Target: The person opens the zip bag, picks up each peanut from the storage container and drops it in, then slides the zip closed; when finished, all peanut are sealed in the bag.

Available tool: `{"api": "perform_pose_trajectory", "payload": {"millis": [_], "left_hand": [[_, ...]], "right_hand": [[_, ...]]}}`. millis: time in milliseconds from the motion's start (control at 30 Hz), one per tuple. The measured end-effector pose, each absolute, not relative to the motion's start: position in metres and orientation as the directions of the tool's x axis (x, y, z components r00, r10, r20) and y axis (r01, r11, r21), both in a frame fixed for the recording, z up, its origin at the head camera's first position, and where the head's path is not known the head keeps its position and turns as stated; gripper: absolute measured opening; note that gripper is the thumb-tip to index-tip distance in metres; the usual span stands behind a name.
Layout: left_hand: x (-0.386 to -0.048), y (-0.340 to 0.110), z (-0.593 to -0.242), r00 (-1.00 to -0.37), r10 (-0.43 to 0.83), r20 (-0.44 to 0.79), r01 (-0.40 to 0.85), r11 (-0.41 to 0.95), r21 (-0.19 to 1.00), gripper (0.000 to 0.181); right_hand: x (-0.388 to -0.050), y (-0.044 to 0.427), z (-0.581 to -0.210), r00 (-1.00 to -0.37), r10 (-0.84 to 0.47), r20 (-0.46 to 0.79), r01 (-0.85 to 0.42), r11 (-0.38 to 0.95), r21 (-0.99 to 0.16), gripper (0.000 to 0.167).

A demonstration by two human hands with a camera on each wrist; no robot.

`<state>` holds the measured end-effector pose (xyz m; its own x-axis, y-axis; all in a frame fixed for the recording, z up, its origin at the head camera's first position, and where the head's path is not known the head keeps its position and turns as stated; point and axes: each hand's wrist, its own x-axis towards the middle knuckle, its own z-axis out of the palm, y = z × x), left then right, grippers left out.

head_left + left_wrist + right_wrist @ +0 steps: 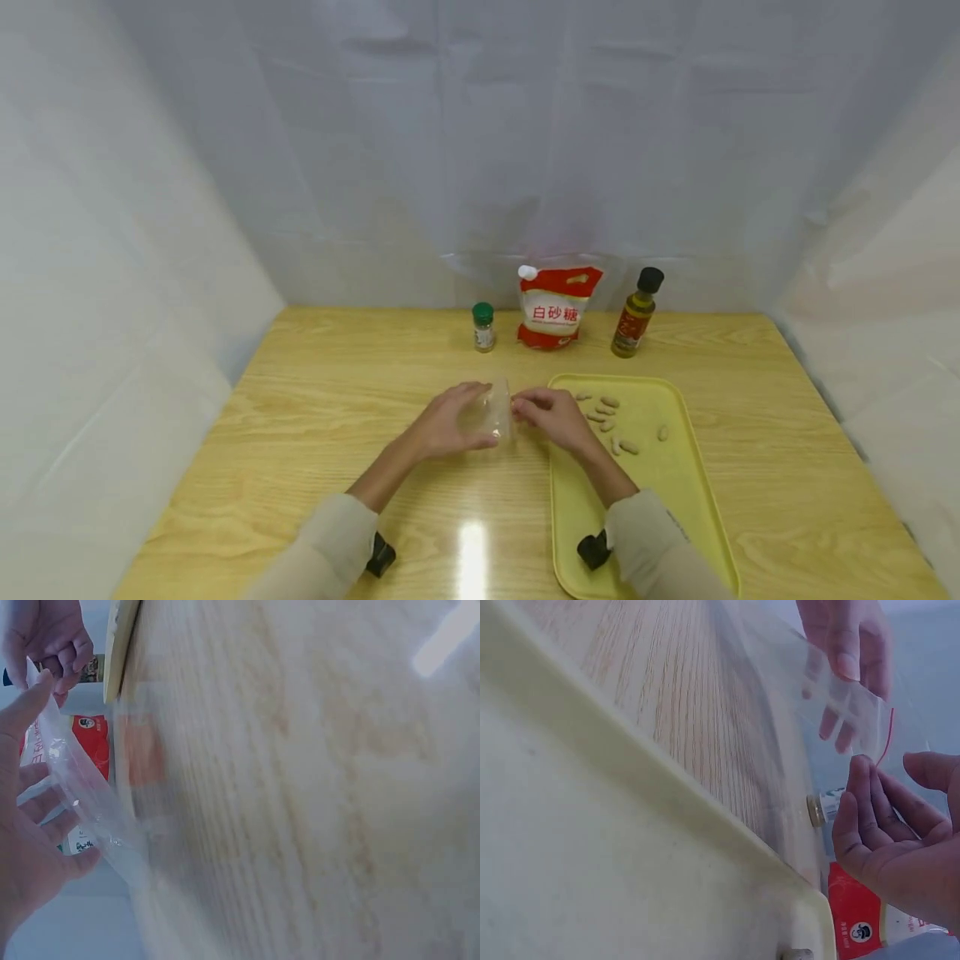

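Observation:
In front of me, both hands are at a clear zip bag (501, 410) with a red line along its mouth, seen in the right wrist view. My left hand (453, 423) holds the bag from the left, thumb on one side and fingers spread behind the film. From the right, my right hand (553, 417) has its bent fingers at the bag's mouth; the film's corner lies between thumb and fingers in the left wrist view. Nothing shows inside the bag. Beneath the right forearm is a yellow tray (678, 492), with several peanuts (628, 447) in its far half.
Along the back of the wooden table (337, 358) stand a green-capped spice jar (483, 327), a red and white sugar pouch (557, 310) and a black-capped oil bottle (636, 315). White sheeting (480, 150) encloses the back and sides.

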<state>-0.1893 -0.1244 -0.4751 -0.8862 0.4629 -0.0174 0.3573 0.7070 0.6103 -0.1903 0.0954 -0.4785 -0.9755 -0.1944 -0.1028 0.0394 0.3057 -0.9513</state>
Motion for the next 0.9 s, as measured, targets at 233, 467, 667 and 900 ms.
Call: {"api": "perform_pose_trajectory", "payload": {"millis": [233,467,667,900], "left_hand": [[-0.183,-0.123,-0.480,-0.890,0.457,0.015,0.361,0.681,0.637,0.083],[-0.181,-0.121,-0.477,-0.872,0.487,0.052,0.410,0.667,0.622,0.082],[-0.183,-0.110,-0.466,-0.899,0.395,0.189,0.420,0.656,0.627,0.061],[-0.187,-0.097,-0.449,-0.967,0.250,0.052,0.147,0.381,0.913,0.021]], "right_hand": [[-0.189,0.091,-0.479,-0.955,-0.190,-0.229,0.186,0.219,-0.958,0.024],[-0.189,0.091,-0.480,-0.930,-0.237,-0.281,0.245,0.172,-0.954,0.024],[-0.188,0.089,-0.477,-0.924,-0.242,-0.296,0.261,0.169,-0.951,0.023],[-0.186,0.085,-0.475,-0.918,-0.248,-0.310,0.270,0.180,-0.946,0.021]]}}
